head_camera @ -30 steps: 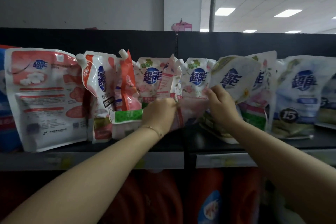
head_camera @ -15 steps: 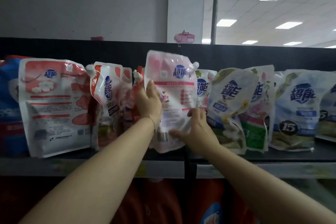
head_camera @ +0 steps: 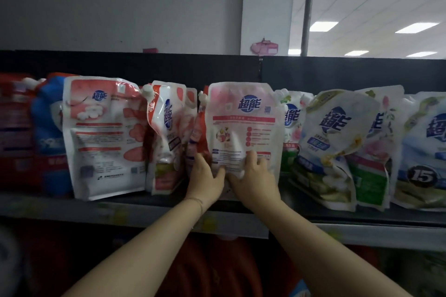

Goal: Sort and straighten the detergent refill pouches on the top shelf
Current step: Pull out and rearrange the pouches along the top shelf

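Head view, the only one we have:

- Grip: two-handed and clenched on the pink pouch (head_camera: pixel 243 123). Our left hand (head_camera: pixel 205 176) takes its lower left edge with the thumb on the front. Our right hand (head_camera: pixel 253 176) pinches the bottom middle, thumb up on the printed face.
- Key relation: the pouch rises straight above the grip with its long axis vertical, close to upright. The back panel faces us, and the spout cap (head_camera: pixel 202 97) is at the upper left corner.
- The hands hide its base, so we can't tell whether it sits on the top shelf (head_camera: pixel 144 210).
- Slot: the orange-white pouch (head_camera: pixel 166 132) leans just left of the grip, and the green-topped pouch (head_camera: pixel 292 123) is just right and behind. We judge the next move is to seat the pouch between them.
- Both hands are equally near. The left one is closer to the leaning neighbour.
- Risk, as we judge it: a soft pouch held only at the bottom may fold over at the top.
- Labels: 超能 in blue on the held pouch and on the large pink-white pouch (head_camera: pixel 103 135) further left.
- The pale-blue pouch (head_camera: pixel 424 152) far right of the grip shows 超能 plus "15" in a dark roundel. Fine print is unreadable.
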Motion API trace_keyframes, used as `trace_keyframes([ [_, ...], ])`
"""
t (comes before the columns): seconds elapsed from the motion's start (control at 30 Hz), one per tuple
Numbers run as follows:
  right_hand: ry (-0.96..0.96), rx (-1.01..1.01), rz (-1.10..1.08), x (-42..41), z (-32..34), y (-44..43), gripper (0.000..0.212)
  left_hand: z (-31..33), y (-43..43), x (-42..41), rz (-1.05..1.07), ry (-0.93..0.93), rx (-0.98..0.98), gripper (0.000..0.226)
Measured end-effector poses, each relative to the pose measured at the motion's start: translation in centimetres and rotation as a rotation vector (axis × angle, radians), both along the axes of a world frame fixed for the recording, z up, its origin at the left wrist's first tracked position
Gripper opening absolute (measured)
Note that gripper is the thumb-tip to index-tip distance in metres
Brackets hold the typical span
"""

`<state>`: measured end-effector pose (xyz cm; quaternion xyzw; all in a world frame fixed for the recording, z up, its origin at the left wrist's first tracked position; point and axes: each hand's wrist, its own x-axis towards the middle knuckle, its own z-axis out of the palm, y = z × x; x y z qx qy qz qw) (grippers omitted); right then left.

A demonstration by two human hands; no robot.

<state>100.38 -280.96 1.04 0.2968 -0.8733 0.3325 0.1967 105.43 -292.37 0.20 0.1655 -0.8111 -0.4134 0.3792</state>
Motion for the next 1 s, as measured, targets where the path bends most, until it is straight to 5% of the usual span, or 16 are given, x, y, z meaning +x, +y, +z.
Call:
trace_keyframes([
  [0.17,-0.07,0.04,0.082,0.5,1.0,1.0,0.041,-0.1,-0.7,2.8,0.058,0.004,-0.133,0.041],
  [0.37,0.108,0.085,0.232,4.1,1.5,0.3,0.026,1.1,-2.1,7.1,0.086,-0.178,-0.408,0.017],
  [0.57,0.253,0.201,0.451,6.4,1.5,-1.5,0.025,2.0,-2.8,14.1,0.27,-0.375,-0.696,0.02],
  [1.0,0.332,0.198,0.919,15.1,-0.2,-5.6,0.029,-1.0,-0.5,29.7,0.715,-0.658,-0.577,0.029],
])
